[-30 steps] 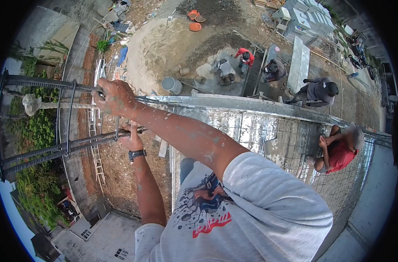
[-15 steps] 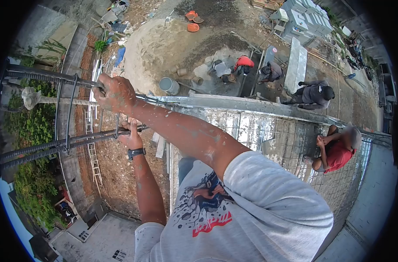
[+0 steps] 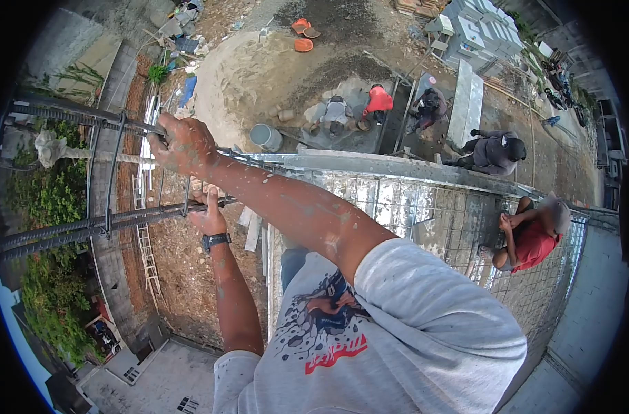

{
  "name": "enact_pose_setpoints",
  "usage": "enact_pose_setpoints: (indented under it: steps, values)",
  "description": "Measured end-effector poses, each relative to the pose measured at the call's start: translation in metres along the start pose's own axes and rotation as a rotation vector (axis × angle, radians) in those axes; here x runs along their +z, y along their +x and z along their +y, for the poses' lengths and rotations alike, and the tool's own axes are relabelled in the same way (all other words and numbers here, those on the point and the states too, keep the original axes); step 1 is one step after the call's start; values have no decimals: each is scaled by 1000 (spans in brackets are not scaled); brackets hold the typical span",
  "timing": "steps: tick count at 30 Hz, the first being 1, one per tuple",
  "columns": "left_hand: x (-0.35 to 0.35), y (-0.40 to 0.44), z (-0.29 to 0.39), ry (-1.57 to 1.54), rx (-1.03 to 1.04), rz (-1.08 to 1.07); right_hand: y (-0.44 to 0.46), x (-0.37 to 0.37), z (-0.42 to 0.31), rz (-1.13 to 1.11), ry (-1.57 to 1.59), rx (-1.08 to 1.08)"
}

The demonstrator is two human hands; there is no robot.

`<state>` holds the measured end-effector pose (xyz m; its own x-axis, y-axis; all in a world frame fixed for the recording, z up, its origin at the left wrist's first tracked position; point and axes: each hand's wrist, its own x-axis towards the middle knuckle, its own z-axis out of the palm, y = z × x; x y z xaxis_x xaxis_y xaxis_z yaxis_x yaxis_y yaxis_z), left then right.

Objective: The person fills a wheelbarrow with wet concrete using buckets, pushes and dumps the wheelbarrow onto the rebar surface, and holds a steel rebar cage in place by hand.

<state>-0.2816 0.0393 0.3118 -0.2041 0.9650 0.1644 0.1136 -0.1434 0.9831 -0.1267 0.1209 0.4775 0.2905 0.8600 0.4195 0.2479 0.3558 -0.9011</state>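
Observation:
A rebar cage of long ribbed bars with square ties extends to the left from my hands. My right hand, spotted with grey cement, is closed round the end part of its upper bars. Below it my left hand, with a dark watch on the wrist, grips the lower bars beside a tie. A pale rough rod with a lumpy end runs between the upper and lower bars; its right end is hidden near my right hand.
A concrete ledge borders a mesh-covered deck, where a person in red crouches. Several people work on the ground beyond, near a grey bucket and a sand pile. A ladder stands below at left.
Both hands keep their hold, and the cage has shifted only slightly in view. On the ground, the people in red and grey have changed posture around the wet patch.

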Motion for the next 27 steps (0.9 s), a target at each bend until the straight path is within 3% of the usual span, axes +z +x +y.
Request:
enact_pose_setpoints:
  steps: [27]
  values:
    - [4,1,0,5,44,-1,0,4,7,9,-24,-23]
